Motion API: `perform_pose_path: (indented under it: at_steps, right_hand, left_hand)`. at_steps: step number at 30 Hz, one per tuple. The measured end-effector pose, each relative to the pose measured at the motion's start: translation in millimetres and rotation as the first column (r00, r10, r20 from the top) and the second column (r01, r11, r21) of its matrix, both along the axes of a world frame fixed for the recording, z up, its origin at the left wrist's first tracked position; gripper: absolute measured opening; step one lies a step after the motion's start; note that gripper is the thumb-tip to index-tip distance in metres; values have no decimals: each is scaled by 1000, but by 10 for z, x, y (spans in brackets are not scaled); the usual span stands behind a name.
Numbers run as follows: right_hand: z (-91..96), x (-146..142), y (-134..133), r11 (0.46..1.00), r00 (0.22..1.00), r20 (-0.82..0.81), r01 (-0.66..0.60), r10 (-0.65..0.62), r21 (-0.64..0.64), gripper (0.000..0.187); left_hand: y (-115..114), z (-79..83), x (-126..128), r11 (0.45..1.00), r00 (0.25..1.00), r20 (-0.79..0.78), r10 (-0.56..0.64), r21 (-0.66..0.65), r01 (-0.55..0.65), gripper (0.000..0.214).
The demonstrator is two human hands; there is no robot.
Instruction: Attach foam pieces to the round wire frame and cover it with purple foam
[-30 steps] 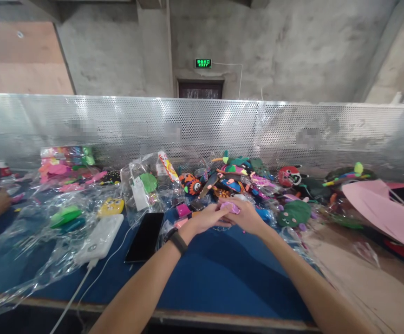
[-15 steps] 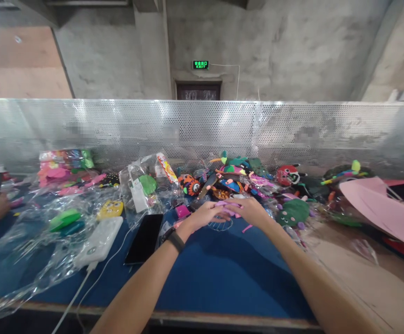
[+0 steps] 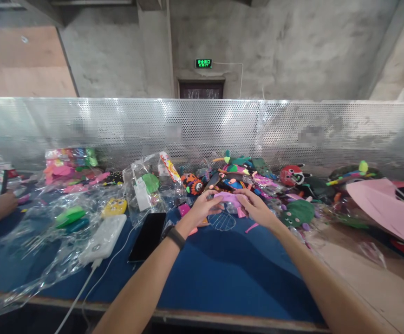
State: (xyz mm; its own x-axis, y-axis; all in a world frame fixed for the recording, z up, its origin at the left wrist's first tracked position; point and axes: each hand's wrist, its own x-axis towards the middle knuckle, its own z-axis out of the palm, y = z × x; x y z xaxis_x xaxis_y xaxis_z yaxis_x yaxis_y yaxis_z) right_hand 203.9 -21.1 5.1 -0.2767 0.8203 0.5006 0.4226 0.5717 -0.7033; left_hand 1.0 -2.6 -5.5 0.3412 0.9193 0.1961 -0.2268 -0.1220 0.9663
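Currently, left hand (image 3: 202, 209) and right hand (image 3: 260, 208) are pinching opposite ends of purple clay (image 3: 228, 197) between curled fingers; it is hanging above the blue counter (image 3: 209, 273), a black phone (image 3: 147, 236) lying to the left.

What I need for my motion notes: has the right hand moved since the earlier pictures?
Yes. Judged against the green figure, the right hand has moved slightly rightward, closer to it.

We find the light dim and uneven: glare whitens the far perforated panel (image 3: 219, 113), glints speckle the plastic wrapping (image 3: 42, 273) at left, soft shadow darkens the near blue tabletop (image 3: 202, 287); we notice soft detail and wide-angle stretching toward the edges.
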Motion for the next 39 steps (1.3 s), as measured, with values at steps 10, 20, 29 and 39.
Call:
perform_pose_path:
  at_steps: [10,20,29,39]
  right_hand:
    - [-30,-115,-57,988,988,10,-155,155,-28,41]
    - [-88,-98,-39,999,987,154,-39,40,-5,64]
    - [-127,-129,-16,994,957,288,7,-39,113,51]
    - [-58,-90,-22,985,942,317,63,-112,160,42]
  left_hand:
    - [74,-67,24,985,979,125,161,-88,-151,27]
    - [-88,-3,107,997,989,-130,-74,-48,68,30]
    - [-120,-19,65,977,929,-340,144,-99,-188,28]
    - [-142,11,53,990,930,-364,55,141,-4,53]
